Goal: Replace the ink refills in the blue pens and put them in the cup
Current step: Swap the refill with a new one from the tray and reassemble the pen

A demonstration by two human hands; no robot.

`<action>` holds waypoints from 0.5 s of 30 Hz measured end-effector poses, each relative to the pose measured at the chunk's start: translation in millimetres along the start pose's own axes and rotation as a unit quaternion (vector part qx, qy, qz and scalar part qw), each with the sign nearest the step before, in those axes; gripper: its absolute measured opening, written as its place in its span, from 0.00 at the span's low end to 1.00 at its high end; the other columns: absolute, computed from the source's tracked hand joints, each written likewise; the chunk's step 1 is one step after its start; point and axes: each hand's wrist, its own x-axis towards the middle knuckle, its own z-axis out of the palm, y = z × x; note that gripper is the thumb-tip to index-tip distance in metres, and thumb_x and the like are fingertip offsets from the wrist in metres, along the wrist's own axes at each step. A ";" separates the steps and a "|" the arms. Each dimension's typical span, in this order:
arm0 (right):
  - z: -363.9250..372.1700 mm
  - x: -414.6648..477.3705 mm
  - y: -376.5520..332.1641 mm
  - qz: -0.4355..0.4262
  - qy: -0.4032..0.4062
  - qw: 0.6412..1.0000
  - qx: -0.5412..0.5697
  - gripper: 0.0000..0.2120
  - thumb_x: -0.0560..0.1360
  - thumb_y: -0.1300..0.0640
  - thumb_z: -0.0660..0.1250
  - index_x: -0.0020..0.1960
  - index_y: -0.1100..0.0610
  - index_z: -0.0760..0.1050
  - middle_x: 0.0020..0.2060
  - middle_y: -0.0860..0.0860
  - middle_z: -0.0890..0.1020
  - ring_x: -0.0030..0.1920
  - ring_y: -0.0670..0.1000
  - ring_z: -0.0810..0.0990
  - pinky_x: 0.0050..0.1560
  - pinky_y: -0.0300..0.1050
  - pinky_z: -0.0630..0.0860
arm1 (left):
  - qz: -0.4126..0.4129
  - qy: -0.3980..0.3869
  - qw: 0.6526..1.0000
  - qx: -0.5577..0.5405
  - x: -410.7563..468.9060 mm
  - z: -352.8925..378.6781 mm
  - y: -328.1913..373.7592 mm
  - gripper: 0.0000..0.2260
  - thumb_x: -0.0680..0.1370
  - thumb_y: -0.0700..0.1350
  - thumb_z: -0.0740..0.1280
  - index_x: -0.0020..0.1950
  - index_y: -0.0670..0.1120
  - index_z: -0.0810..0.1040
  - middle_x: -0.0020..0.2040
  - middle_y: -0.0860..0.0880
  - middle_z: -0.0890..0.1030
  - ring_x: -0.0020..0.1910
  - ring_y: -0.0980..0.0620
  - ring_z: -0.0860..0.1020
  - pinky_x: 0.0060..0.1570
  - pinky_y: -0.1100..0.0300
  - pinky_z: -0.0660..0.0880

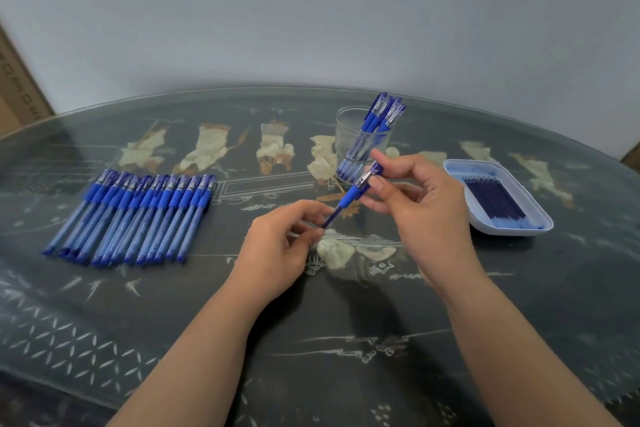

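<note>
A blue pen [349,198] hangs slanted above the middle of the table, held between both hands. My left hand [280,246] pinches its lower barrel end, and my right hand [419,201] pinches its capped upper end. Behind them a clear glass cup [349,135] holds several blue pens [381,114] leaning right. A row of several capped blue pens [138,215] lies side by side at the left. At the right a shallow white tray [533,222] holds several dark blue refills [495,198].
The dark glass-topped table [207,322] carries painted figures and patterns. A pale wall rises behind its far edge. A cardboard box [17,87] stands at the far left beyond the table.
</note>
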 end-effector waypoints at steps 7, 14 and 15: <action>-5.5 16.6 -25.6 -0.010 0.060 0.998 -0.020 0.14 0.75 0.71 0.67 0.51 0.54 0.81 0.47 0.51 0.85 0.47 0.50 0.86 0.47 0.44 0.83 | -0.032 0.098 0.994 -0.039 2.5 -8.0 2.2 0.11 0.77 0.37 0.69 0.56 0.50 0.81 0.47 0.56 0.83 0.47 0.61 0.81 0.51 0.71 0.74; -24.2 86.1 -82.2 -0.150 0.140 0.965 -0.162 0.12 0.75 0.68 0.66 0.54 0.55 0.78 0.44 0.50 0.81 0.46 0.48 0.85 0.45 0.42 0.83 | -0.189 0.219 0.956 -0.041 5.4 -25.6 -5.0 0.07 0.80 0.43 0.65 0.55 0.53 0.78 0.48 0.59 0.80 0.47 0.64 0.78 0.40 0.75 0.71; -22.4 95.0 -83.2 -0.151 0.141 0.962 -0.180 0.12 0.75 0.67 0.66 0.54 0.55 0.78 0.43 0.49 0.81 0.44 0.46 0.84 0.45 0.41 0.83 | -0.191 0.212 0.958 -0.037 5.8 -25.3 -5.3 0.07 0.80 0.43 0.65 0.55 0.53 0.78 0.48 0.58 0.80 0.47 0.64 0.78 0.40 0.74 0.70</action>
